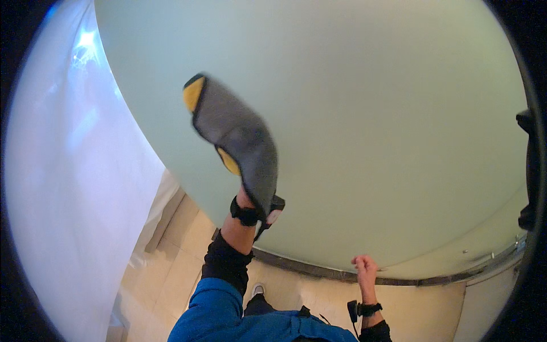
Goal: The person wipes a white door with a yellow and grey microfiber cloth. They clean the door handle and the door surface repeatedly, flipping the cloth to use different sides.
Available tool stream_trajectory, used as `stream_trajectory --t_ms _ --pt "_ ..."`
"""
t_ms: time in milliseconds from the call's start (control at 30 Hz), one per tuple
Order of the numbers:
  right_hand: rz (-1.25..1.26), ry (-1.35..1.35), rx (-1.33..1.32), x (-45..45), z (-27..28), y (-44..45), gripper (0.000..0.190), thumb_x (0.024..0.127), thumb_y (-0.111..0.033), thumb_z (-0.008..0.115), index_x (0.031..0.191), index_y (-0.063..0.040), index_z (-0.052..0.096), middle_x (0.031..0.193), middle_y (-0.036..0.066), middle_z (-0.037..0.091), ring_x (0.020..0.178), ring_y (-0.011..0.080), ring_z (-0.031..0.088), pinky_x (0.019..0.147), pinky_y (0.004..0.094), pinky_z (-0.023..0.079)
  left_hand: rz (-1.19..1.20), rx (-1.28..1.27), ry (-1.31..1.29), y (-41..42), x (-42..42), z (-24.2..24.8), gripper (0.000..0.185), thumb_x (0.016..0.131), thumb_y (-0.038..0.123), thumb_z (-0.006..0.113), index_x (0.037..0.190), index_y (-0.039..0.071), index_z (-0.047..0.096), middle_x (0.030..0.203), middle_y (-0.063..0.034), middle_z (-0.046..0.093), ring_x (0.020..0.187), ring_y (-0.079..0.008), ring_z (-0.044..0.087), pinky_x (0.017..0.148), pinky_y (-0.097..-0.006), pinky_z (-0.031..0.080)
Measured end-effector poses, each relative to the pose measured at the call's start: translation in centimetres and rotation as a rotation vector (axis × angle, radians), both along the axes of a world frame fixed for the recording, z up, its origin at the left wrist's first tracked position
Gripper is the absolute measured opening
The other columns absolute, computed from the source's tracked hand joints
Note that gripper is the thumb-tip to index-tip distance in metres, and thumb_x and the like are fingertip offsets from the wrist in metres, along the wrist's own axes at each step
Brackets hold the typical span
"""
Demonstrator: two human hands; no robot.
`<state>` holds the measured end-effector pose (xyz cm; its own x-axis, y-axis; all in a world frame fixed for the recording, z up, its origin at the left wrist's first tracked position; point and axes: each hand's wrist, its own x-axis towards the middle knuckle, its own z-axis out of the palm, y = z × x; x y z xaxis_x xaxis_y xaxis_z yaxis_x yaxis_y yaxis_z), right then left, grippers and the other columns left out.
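Observation:
A grey cloth with yellow on its underside (239, 124) drapes over my left hand (244, 199) against a large frosted glass panel (363, 128). The cloth hides the fingers, and only skin near the wrist shows. Its upper corner is folded back to the yellow side, and its edges look slightly blurred. Lower and to the right, my right hand (366, 264) hangs near the panel's bottom edge with its fingers curled in. Nothing shows in it. Whether it touches the glass I cannot tell.
A translucent white sheet (77, 171) hangs along the left, with a bright light showing on it. A dark strip (299, 266) runs under the panel. Black fittings (532, 171) stand out at the right edge. My shoe (258, 289) rests on the tiled floor (166, 273).

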<state>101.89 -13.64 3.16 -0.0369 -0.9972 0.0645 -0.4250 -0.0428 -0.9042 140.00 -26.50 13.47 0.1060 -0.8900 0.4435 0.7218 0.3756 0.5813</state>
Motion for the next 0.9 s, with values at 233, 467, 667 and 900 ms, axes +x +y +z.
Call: stream_trajectory --t_ms 233,467,667,900 --pt "0.031 0.057 0.018 -7.8 -4.2 7.5 0.013 0.077 -0.007 0.053 0.074 0.003 0.06 0.065 0.008 0.062 0.06 0.0124 0.057 0.058 0.0249 0.046 1.801 -0.228 -1.486 0.1 -23.0 15.8 0.047 0.084 0.031 0.046 0.128 0.019 0.034 0.136 -0.0069 0.031 0.128 -0.0256 0.024 0.1 -0.0515 0.02" --pt "-0.07 0.068 0.066 -11.1 -3.5 12.4 0.014 0.079 -0.007 0.053 0.081 0.004 0.06 0.066 0.011 0.062 0.062 0.0148 0.061 0.059 0.0259 0.049 1.393 -0.996 -1.341 2.6 -32.6 22.7 0.061 0.067 0.036 0.064 0.122 0.018 0.045 0.135 -0.0111 0.031 0.129 -0.0312 0.021 0.097 -0.0551 0.02" --pt "-0.156 -0.011 0.105 -12.1 -4.5 14.7 0.014 0.079 -0.008 0.052 0.081 0.004 0.06 0.065 0.01 0.062 0.061 0.0146 0.061 0.058 0.0261 0.049 1.411 -1.176 -1.225 1.0 -32.2 27.6 0.061 0.07 0.038 0.06 0.125 0.017 0.043 0.135 -0.0097 0.033 0.127 -0.0292 0.025 0.099 -0.0539 0.019" --pt "-0.287 0.014 0.334 -12.9 -6.9 16.5 0.017 0.077 -0.01 0.053 0.084 0.002 0.061 0.065 0.011 0.063 0.062 0.0162 0.063 0.059 0.0268 0.05 1.932 -1.045 -1.227 2.1 -24.4 33.9 0.061 0.076 0.032 0.056 0.129 0.007 0.037 0.135 -0.0167 0.032 0.126 -0.0331 0.025 0.1 -0.0488 0.022"
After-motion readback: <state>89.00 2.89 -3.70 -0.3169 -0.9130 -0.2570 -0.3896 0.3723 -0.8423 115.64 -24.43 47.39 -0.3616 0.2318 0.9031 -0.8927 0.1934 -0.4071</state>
